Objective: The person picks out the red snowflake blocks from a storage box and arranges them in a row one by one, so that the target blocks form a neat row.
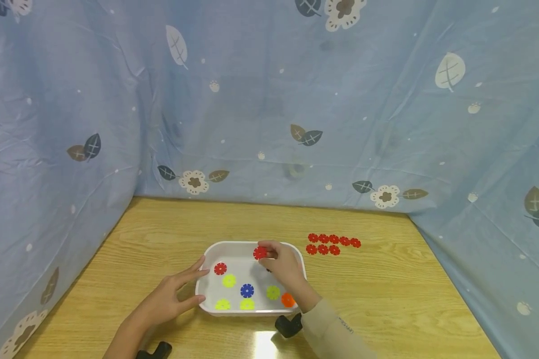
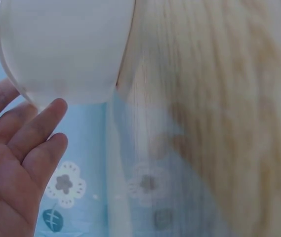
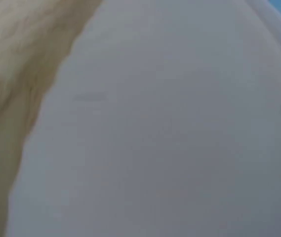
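Observation:
My right hand (image 1: 285, 264) pinches a red snowflake building disc (image 1: 259, 253) over the far part of a white plastic tray (image 1: 233, 244). In the tray lie another red disc (image 1: 220, 269), a blue disc (image 1: 247, 290), an orange disc (image 1: 288, 299) and several yellow-green discs (image 1: 229, 280); a dark piece shows partly under the right hand. My left hand (image 1: 170, 294) touches the tray's left end with spread fingers and thumb; in the left wrist view its fingertips (image 2: 56, 108) rest along the tray's side. The right wrist view holds only the tray's blurred outer wall (image 3: 155, 123).
Right of the tray, several red discs (image 1: 323, 250) lie flat in two rows on the wooden table (image 1: 386, 279). A blue patterned cloth (image 1: 251, 99) hangs behind and at both sides of the table. Black wrist-camera parts (image 1: 289, 326) sit by the tray's near edge.

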